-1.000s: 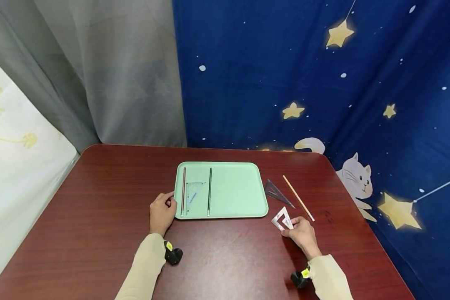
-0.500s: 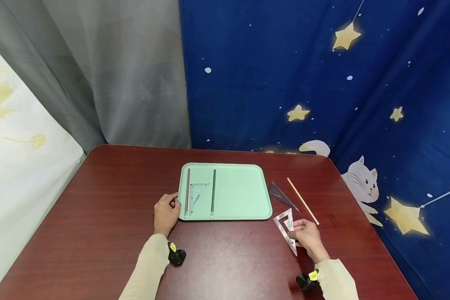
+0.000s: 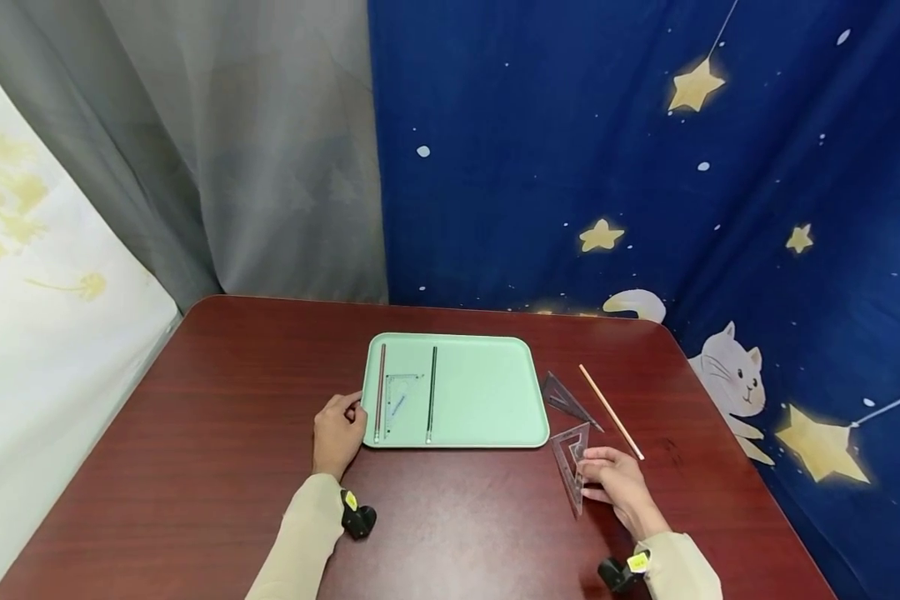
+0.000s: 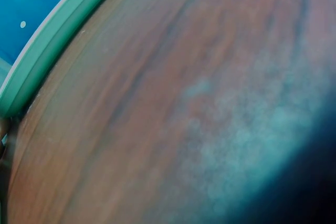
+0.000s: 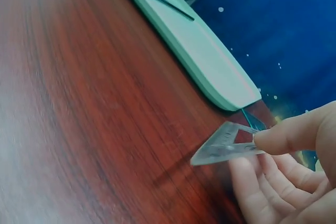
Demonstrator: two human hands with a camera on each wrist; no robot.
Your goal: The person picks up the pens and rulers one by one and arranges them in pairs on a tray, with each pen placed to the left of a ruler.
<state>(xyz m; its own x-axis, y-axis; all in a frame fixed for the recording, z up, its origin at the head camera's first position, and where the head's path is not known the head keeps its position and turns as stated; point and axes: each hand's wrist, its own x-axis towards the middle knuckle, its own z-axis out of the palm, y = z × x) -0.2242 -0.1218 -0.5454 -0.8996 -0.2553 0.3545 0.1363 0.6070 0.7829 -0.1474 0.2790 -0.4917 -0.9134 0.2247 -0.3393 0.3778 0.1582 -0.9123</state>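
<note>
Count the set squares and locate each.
3: one set square in the right hand, a dark set square on the table right of the tray, a clear set square on the tray between the red pencil and dark pencil.

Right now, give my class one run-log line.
right grip: pinches clear set square; left grip: at tray, left edge; on tray: two pencils, another set square; off tray: dark set square, stick

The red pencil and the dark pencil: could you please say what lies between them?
A clear set square lies between them on the tray, as the head view shows.
</note>
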